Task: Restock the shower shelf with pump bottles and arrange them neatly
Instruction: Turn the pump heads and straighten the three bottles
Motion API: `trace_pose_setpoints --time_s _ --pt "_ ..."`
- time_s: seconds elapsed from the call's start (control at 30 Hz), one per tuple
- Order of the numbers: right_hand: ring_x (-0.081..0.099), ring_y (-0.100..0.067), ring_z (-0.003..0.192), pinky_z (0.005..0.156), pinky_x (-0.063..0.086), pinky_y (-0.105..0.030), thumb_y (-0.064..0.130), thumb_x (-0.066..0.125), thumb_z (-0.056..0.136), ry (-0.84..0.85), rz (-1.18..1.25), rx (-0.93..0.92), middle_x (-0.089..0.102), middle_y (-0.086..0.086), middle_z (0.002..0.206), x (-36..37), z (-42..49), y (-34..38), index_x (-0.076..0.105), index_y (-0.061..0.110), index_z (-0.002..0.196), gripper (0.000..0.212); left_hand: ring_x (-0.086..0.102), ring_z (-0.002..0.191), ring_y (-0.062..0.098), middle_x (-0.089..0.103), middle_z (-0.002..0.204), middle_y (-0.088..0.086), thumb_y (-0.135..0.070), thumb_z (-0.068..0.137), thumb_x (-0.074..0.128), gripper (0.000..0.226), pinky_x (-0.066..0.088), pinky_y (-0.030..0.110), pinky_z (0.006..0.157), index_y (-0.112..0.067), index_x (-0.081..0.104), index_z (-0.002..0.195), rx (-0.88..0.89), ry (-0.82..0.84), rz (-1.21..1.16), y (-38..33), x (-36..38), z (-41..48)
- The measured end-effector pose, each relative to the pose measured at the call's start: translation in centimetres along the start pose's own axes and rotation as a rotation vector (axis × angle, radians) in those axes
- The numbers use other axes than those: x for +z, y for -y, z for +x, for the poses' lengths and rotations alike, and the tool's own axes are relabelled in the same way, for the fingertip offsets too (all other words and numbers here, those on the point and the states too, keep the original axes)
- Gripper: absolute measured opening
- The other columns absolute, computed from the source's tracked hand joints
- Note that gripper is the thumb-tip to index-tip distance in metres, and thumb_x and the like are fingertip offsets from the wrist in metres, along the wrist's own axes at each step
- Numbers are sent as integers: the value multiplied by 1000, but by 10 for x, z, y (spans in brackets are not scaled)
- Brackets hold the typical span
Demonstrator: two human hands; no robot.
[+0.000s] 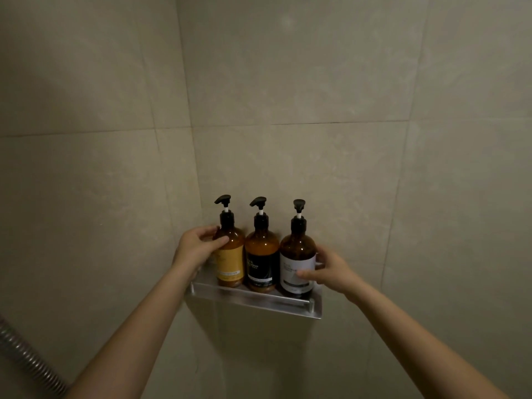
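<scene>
I see three amber pump bottles upright along the shelf [253, 301] | my left hand [198, 249] grips the yellow-label bottle [230, 256] at its left end | my right hand [331, 272] grips the white-label bottle [298, 260] at its right end

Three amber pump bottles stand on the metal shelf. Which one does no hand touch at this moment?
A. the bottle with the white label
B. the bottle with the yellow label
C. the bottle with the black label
C: the black-label bottle stands free in the middle, while the left hand holds the yellow-label bottle and the right hand holds the white-label bottle.
</scene>
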State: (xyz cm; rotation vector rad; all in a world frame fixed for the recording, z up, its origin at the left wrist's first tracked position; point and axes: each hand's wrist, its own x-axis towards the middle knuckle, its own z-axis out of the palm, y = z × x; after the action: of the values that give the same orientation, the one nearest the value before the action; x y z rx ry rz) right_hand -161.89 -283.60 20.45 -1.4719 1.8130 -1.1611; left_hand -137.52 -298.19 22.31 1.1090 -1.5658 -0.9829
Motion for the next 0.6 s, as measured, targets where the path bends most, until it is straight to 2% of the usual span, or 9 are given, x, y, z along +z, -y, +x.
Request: trace_pose_setpoints --time_s 0.17,0.27,0.37,0.5,0.6 --pt "54 -22 114 86 52 -35 17 75 77 47 -9 15 55 -6 130 -5 2 1 44 19 136 67 57 101 17 62 125 12 -14 73 77 57 48 33 90 -6 57 125 2 -16 -26 4 1 0" --pt "55 -25 116 88 53 -37 17 74 78 62 -19 12 55 -8 130 -5 2 3 43 18 137 67 57 108 21 61 127 12 -17 72 77 59 48 43 98 -7 56 126 -17 14 -36 5 1 -2" --pt "54 -22 116 87 52 -34 18 74 79 85 -21 2 53 -6 133 -5 2 4 40 20 138 68 58 111 23 61 126 11 -21 74 76 55 46 45 100 -8 58 125 -31 24 -63 5 -1 -2" --pt "52 -20 118 89 50 -33 18 79 72 22 15 -18 52 -2 132 -3 0 0 37 24 141 81 58 106 21 63 125 10 -22 80 69 47 48 34 87 -10 59 124 -44 46 -87 6 -3 2" --pt "56 -18 108 86 51 -32 16 79 72 -32 44 -29 56 -4 125 -3 2 -4 42 24 138 76 58 105 21 62 125 11 -14 80 69 48 49 34 85 -8 56 126 -61 61 -100 7 -4 2"
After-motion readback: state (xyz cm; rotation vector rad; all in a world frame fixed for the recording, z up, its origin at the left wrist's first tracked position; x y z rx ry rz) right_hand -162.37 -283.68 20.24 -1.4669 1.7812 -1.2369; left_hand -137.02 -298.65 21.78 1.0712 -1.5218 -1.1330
